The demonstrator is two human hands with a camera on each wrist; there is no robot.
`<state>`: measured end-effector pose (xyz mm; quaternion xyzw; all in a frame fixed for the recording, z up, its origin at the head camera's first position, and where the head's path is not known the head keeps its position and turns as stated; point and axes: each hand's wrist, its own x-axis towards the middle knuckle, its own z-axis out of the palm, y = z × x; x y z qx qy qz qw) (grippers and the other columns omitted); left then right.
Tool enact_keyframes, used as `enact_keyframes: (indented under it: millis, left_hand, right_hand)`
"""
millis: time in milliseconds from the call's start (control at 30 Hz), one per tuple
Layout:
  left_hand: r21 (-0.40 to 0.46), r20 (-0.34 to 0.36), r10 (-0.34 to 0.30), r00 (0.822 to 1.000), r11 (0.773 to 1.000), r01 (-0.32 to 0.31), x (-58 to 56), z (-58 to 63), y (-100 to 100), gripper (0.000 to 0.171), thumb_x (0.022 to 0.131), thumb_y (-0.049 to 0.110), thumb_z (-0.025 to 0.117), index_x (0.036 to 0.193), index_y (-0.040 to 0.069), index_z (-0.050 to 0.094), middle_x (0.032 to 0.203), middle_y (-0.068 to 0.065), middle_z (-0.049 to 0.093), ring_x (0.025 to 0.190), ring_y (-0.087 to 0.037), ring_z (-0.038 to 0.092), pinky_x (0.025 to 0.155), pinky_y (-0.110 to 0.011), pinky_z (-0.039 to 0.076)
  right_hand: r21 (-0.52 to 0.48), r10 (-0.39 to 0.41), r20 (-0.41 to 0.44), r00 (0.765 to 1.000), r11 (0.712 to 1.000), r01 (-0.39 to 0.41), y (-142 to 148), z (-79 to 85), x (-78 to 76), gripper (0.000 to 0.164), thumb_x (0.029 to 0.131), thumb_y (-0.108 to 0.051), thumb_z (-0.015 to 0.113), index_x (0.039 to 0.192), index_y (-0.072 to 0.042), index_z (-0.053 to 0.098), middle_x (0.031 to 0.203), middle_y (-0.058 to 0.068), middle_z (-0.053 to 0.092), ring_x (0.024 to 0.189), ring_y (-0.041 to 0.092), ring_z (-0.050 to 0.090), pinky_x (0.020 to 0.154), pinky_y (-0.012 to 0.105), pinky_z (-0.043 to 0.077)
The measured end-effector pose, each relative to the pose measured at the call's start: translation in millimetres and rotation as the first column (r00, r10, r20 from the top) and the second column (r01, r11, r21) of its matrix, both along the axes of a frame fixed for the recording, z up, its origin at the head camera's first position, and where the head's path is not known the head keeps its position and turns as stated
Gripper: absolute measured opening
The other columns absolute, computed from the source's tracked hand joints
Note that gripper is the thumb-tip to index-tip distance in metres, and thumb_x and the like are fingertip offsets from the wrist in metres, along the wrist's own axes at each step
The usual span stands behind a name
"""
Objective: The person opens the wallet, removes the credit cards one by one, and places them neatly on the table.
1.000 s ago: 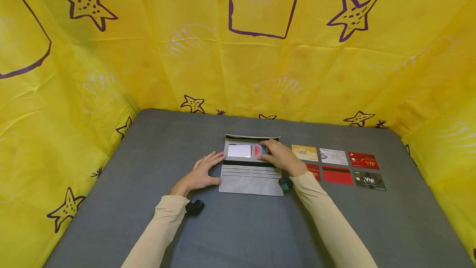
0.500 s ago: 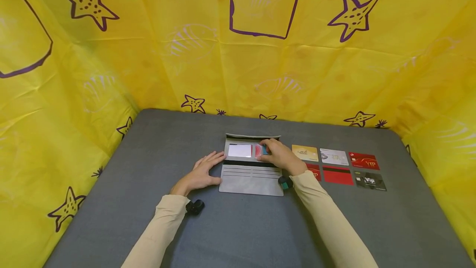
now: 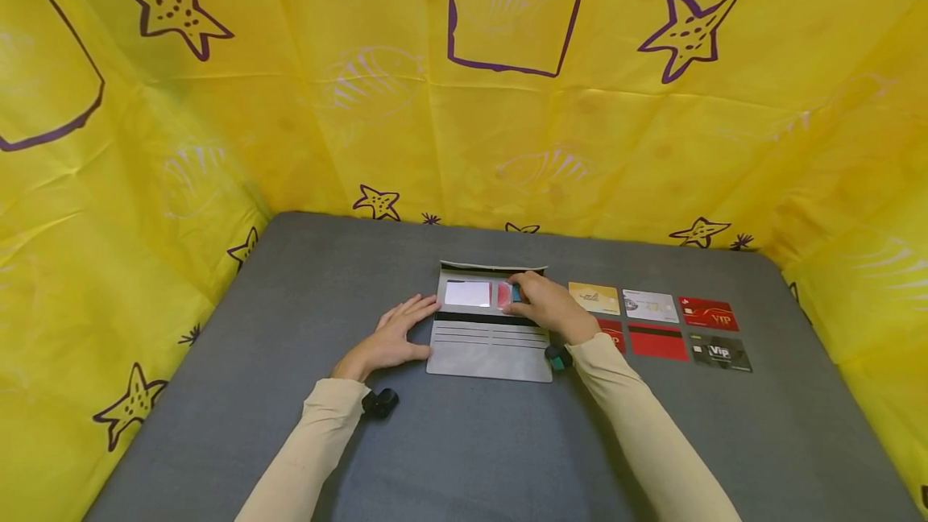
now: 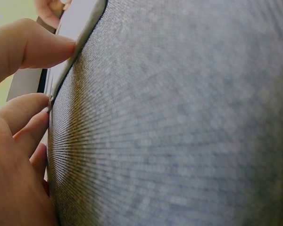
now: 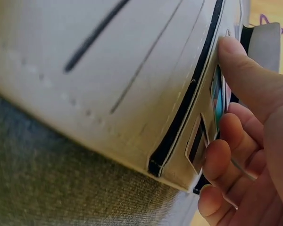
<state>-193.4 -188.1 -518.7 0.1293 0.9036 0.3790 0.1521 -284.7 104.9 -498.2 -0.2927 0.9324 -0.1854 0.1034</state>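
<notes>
A light grey long wallet (image 3: 489, 365) lies unfolded on the table. My left hand (image 3: 394, 338) has its fingers spread, with fingertips and thumb at the wallet's left edge. In the left wrist view the thumb (image 4: 52, 47) touches the wallet's rim. My right hand (image 3: 553, 306) is over the right window pocket in the wallet's far half, pinching a pink and teal card (image 3: 503, 295) there. The right wrist view shows the card's teal part (image 5: 218, 101) in the window between thumb and curled fingers. A white card (image 3: 467, 293) fills the left window. The right fingers hide part of the pocket.
Right of the wallet, several cards lie in two rows: gold (image 3: 593, 297), silver (image 3: 650, 305) and red VIP (image 3: 708, 313) behind, red and black ones (image 3: 720, 352) in front. The right forearm passes close to the front row. Yellow patterned cloth (image 3: 464, 143) borders the grey table (image 3: 464, 441).
</notes>
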Motion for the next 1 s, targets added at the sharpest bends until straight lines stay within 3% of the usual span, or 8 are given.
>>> enact_keyframes:
  millis: [167,400,633,1000]
  left_hand:
    - [-0.007,-0.005,0.005,1.0,1.0,-0.005,-0.3,-0.3,-0.2,0.08,0.079,0.019,0.068,0.153,0.012,0.038,0.163,-0.006,0.03,0.155,-0.031,0.012,0.12,-0.06,0.005]
    - [-0.01,-0.021,0.0,1.0,1.0,0.0,0.2,-1.0,-0.4,0.08,0.078,0.02,0.069,0.153,0.011,0.039,0.162,-0.009,0.032,0.154,-0.034,0.014,0.119,-0.061,0.007]
    - [-0.002,-0.017,-0.003,1.0,1.0,0.003,0.2,-0.6,1.0,0.08,0.079,0.019,0.069,0.153,0.011,0.039,0.163,-0.008,0.032,0.154,-0.033,0.014,0.12,-0.061,0.007]
    - [-0.016,-0.018,-0.004,1.0,1.0,0.004,0.3,-1.2,-0.3,0.081,0.079,0.02,0.069,0.153,0.012,0.038,0.163,-0.008,0.031,0.155,-0.033,0.013,0.12,-0.061,0.007]
  right_hand:
    - [-0.008,0.004,-0.009,1.0,1.0,-0.004,-0.7,0.3,1.5,0.054,0.091,-0.032,0.071,0.131,0.002,0.057,0.095,0.008,0.059,0.081,0.017,0.052,0.073,0.032,0.046]
    - [-0.079,-0.039,0.045,0.998,0.996,0.042,-1.7,-3.6,0.5,0.065,0.083,-0.037,0.08,0.131,0.001,0.057,0.084,0.004,0.058,0.072,0.014,0.05,0.065,0.026,0.042]
    - [-0.091,-0.061,0.087,0.994,0.993,0.069,-2.8,-4.4,-2.4,0.062,0.082,-0.036,0.08,0.127,-0.001,0.057,0.082,0.003,0.057,0.069,0.014,0.05,0.063,0.026,0.042]
    - [0.004,-0.016,-0.025,1.0,1.0,0.016,-0.9,1.0,-2.1,0.058,0.084,-0.042,0.076,0.127,-0.005,0.063,0.068,-0.003,0.055,0.06,0.01,0.048,0.054,0.025,0.037]
